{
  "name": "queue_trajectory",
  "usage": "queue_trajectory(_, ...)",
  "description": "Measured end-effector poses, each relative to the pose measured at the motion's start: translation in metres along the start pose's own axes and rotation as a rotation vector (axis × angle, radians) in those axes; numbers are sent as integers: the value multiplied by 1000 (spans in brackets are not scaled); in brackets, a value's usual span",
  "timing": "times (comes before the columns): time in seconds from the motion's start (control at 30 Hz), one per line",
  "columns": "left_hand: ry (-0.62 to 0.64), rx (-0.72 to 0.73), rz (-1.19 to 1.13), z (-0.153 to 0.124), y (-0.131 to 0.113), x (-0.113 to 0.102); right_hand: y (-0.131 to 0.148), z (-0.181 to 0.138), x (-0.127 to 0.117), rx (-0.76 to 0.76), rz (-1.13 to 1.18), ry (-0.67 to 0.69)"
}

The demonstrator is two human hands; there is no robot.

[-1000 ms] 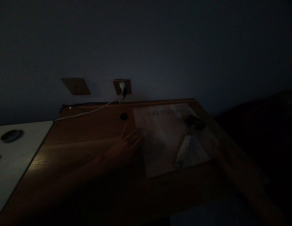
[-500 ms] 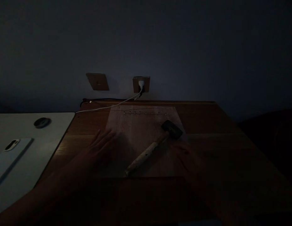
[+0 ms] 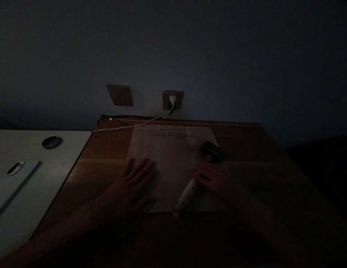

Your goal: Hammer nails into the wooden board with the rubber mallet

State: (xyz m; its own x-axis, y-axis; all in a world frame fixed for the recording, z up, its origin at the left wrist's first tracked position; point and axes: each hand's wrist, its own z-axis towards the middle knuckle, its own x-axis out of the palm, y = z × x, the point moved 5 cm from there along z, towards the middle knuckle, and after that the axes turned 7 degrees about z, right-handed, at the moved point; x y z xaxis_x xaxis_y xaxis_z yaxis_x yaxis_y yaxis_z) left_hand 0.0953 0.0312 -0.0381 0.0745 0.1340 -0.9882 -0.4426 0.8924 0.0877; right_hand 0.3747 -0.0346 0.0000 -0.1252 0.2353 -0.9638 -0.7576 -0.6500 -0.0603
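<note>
In dim light, a pale reddish board (image 3: 173, 163) lies flat on the wooden desk. A row of small nail-like metal pieces (image 3: 169, 134) runs along its far side. My left hand (image 3: 134, 188) rests on the board's left part, fingers spread and holding nothing. On the right lies a hammer (image 3: 187, 195) with a dark, blocky head and a worn pale handle, pointing away to the upper right. My right hand (image 3: 212, 178) is closed over the upper handle just below the head; the fingers' undersides are hidden.
A white table (image 3: 67, 167) joins the desk (image 3: 97, 158) on the left, bearing a dark round object (image 3: 51, 142) and a pale flat case-like object (image 3: 22, 182). Behind, a white cable (image 3: 128, 127) runs to a wall socket (image 3: 173, 99), beside another wall plate (image 3: 120, 95).
My right hand has moved from beside the hammer onto its handle. The hammer has shifted right and turned slightly. My left hand has come nearer and spread flat on the board.
</note>
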Motion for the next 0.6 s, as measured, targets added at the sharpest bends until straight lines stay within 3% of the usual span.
queue_trajectory(0.23, 34, 4, -18, 0, 0, -2, -29, -35, 8, 98, 106, 36)
queue_trajectory(0.4, 32, 8, 3, -4, 1, 5, -34, -40, 15, 198, 149, 32)
queue_trajectory(0.5, 49, 23, -47, 7, 10, -6, -43, -24, -9, 228, 206, -25)
queue_trajectory(0.6, 115, -4, -189, 44, 34, -33, -69, 13, -45, 325, 234, -103)
